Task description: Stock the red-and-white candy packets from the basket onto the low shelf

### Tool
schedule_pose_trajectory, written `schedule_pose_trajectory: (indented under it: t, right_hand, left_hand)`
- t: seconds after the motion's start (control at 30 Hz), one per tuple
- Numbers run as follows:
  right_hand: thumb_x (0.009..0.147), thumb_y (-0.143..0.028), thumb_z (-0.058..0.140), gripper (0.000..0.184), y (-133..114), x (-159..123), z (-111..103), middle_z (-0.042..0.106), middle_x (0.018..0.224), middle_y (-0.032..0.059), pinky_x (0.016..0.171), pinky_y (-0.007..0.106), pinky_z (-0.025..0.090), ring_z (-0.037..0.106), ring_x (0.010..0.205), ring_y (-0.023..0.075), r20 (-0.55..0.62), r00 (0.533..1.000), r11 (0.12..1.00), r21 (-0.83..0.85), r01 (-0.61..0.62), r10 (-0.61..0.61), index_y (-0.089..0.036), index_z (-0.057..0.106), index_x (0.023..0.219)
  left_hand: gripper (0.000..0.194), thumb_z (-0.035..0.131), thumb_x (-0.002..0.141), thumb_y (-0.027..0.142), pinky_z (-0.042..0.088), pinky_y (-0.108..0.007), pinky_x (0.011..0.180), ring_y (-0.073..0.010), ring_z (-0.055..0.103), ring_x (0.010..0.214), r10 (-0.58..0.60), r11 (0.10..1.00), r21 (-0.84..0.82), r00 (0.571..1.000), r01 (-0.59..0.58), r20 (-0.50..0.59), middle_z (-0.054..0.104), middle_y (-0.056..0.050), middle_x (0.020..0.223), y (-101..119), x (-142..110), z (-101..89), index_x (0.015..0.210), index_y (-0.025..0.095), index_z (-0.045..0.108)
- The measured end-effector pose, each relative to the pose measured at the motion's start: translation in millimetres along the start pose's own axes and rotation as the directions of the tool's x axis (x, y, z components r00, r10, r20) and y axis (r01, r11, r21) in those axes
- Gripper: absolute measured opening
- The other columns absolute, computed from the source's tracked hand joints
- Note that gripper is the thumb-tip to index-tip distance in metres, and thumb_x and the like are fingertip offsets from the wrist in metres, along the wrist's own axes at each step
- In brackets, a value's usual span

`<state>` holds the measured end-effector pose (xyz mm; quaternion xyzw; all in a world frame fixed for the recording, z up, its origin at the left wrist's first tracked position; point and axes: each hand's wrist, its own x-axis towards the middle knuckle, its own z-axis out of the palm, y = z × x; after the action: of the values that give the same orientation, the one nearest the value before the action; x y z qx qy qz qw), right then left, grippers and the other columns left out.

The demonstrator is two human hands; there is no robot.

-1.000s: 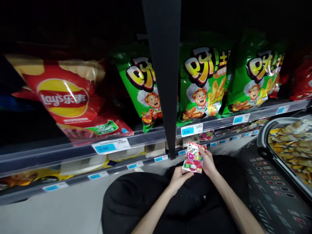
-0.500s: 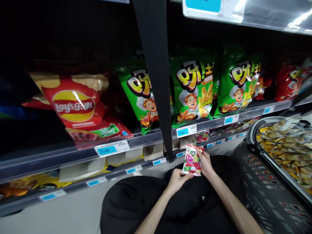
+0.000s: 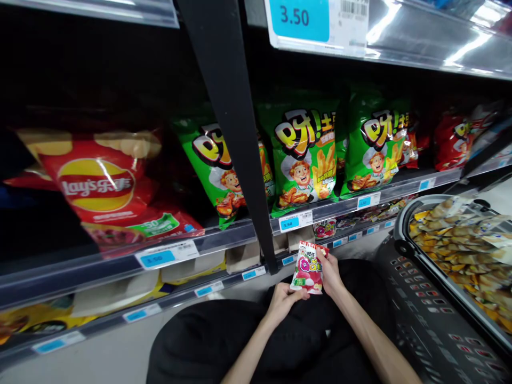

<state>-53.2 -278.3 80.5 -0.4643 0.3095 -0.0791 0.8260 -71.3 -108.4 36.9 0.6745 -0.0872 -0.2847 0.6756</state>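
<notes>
A small red-and-white candy packet [image 3: 307,271] with a cartoon figure and purple-pink lettering is held between my two hands, front side up. My left hand [image 3: 283,300] pinches its lower left corner, thumb on the front. My right hand [image 3: 330,271] grips the upper right edge, the thumb lying across the front. The fingers behind the packet are hidden. Both hands are over my lap in dark trousers [image 3: 224,336], close to the lower shelf.
A black basket [image 3: 416,304] full of yellow-brown packets [image 3: 460,256] stands at my right. Ahead, a shelf holds a red Lay's bag [image 3: 100,184] and green chip bags [image 3: 306,160]. A black upright post [image 3: 236,122] divides it. Open cartons [image 3: 120,288] sit on the lower shelf.
The view has shifted, so the shelf and basket appear further left and the upper price tag shows more. Both hands keep the same hold on the candy packet.
</notes>
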Motion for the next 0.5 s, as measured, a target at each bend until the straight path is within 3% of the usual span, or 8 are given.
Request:
schedule_pose_trajectory:
  t: [0.13, 0.3, 0.4, 0.5]
  right_hand:
    - [0.06, -0.055, 0.092, 0.046, -3, 1, 1, 0.079, 0.077, 0.0059, 0.063, 0.03, 0.056, 0.071, 0.064, 0.0211, 0.042, 0.999, 1.0, 0.022, 0.011, -0.012, -0.017, 0.074, 0.079]
    - [0.063, -0.055, 0.09, 0.048, -6, 0, 3, 0.08, 0.083, 0.0073, 0.067, 0.028, 0.055, 0.072, 0.069, 0.0197, 0.118, 0.993, 1.0, -0.004, -0.003, 0.003, -0.016, 0.077, 0.086]
    - [0.062, -0.057, 0.09, 0.049, -5, 1, 4, 0.08, 0.083, 0.0085, 0.064, 0.03, 0.055, 0.072, 0.068, 0.0206, 0.11, 0.993, 0.999, -0.04, -0.028, 0.032, -0.015, 0.076, 0.084]
    - [0.058, -0.054, 0.092, 0.048, -3, 3, 2, 0.079, 0.081, 0.0079, 0.061, 0.031, 0.056, 0.072, 0.066, 0.0209, 0.073, 0.995, 0.998, -0.016, -0.065, 0.066, -0.015, 0.075, 0.082]
  left_hand:
    - [0.056, 0.07, 0.08, 0.068, 0.05, -0.03, 0.063, -0.0241, 0.07, 0.07, 0.0, 1.0, -0.025, 0.992, -0.003, -0.127, 0.08, -0.013, 0.08, -6, 2, 1.6, 0.079, 0.014, 0.083]
    - [0.062, 0.065, 0.082, 0.073, 0.052, -0.029, 0.065, -0.0226, 0.07, 0.074, 0.014, 1.0, -0.023, 0.955, -0.021, -0.297, 0.078, -0.013, 0.083, -17, 6, -0.9, 0.083, 0.012, 0.078]
    - [0.06, 0.063, 0.087, 0.067, 0.054, -0.029, 0.066, -0.0232, 0.072, 0.082, 0.047, 0.998, -0.023, 0.943, -0.058, -0.331, 0.077, -0.012, 0.093, -23, 8, -5.2, 0.11, 0.013, 0.072]
    - [0.062, 0.063, 0.093, 0.05, 0.058, -0.03, 0.071, -0.0224, 0.072, 0.093, 0.118, 0.992, 0.006, 0.922, -0.125, -0.368, 0.072, -0.013, 0.116, -24, 8, -8.3, 0.144, 0.018, 0.049]
